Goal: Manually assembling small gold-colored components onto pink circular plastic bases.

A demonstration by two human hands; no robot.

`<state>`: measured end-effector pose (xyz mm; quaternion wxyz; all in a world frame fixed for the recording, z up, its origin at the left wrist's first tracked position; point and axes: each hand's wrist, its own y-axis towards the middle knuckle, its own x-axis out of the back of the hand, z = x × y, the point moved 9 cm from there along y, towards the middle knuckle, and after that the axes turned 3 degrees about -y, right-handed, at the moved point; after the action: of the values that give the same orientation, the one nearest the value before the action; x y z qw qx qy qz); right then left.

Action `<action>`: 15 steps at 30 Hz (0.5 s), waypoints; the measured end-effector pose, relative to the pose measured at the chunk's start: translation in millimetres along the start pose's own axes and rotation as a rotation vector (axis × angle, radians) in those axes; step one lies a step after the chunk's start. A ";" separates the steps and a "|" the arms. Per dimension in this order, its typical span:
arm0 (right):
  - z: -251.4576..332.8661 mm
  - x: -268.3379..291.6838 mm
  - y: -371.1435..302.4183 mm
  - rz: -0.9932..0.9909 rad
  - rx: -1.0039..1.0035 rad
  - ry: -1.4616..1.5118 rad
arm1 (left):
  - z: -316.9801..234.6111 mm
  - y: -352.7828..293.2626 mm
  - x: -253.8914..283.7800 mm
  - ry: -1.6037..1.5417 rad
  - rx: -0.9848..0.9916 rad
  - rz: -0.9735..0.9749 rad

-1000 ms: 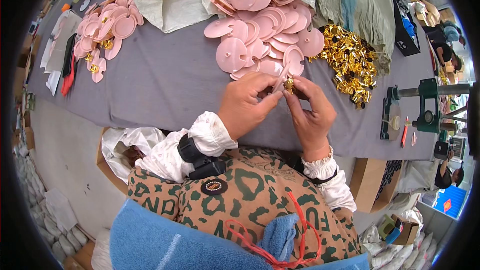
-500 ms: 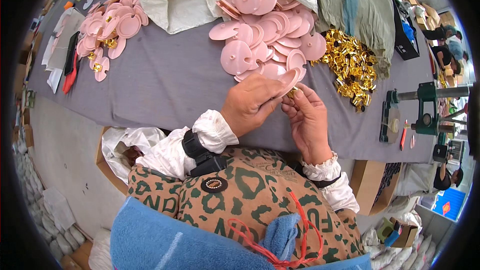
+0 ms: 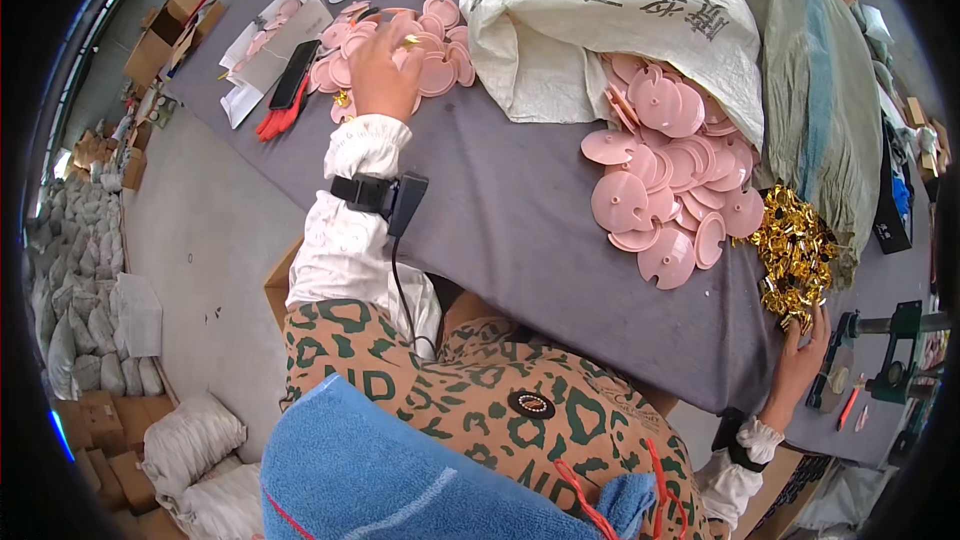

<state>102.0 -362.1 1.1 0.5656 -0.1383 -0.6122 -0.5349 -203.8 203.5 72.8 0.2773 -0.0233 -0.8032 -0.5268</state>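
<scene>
Stretched out to the far left, my left hand [image 3: 386, 78] is over a small pile of pink discs [image 3: 437, 74], each round with a notch. Its thumb and forefinger are apart beside a disc that carries a gold piece [image 3: 412, 41]; the other fingers are partly hidden. On the right, my right hand [image 3: 799, 362] touches the near edge of a heap of shiny gold pieces [image 3: 792, 240]. Its fingertips are closed around one small gold clip [image 3: 803, 320]. A larger pile of pink discs [image 3: 658, 202] lies between the hands, spilling from a white woven sack [image 3: 540, 60].
A black phone [image 3: 293, 74] and a red glove-like item [image 3: 279, 122] lie left of my left hand. Past the gold heap is a grey-green sack [image 3: 810, 70]. A green clamp-like metal tool [image 3: 895, 365] stands at the right on the grey cloth-covered table [image 3: 490, 195].
My hands have parted from the disc and gold piece they held together. The left has moved far left to the small pile, the right to the gold heap. The view has shifted left.
</scene>
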 end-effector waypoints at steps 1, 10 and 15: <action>-16.7 -2.8 -4.9 -0.004 -0.002 -0.001 | -10.4 4.4 3.2 0.050 -0.097 -0.065; -44.1 -26.2 -14.1 0.186 -0.183 0.007 | -172.3 -134.4 -117.7 -0.487 -0.065 0.693; -32.5 -20.4 -31.1 0.201 -0.285 0.195 | -188.1 -136.5 -112.6 -0.547 -0.062 0.773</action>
<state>102.2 -391.7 -38.5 0.6475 -0.2248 -0.4558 -0.5679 -74.5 10.0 -39.1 0.2307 -0.4667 -0.7630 -0.3830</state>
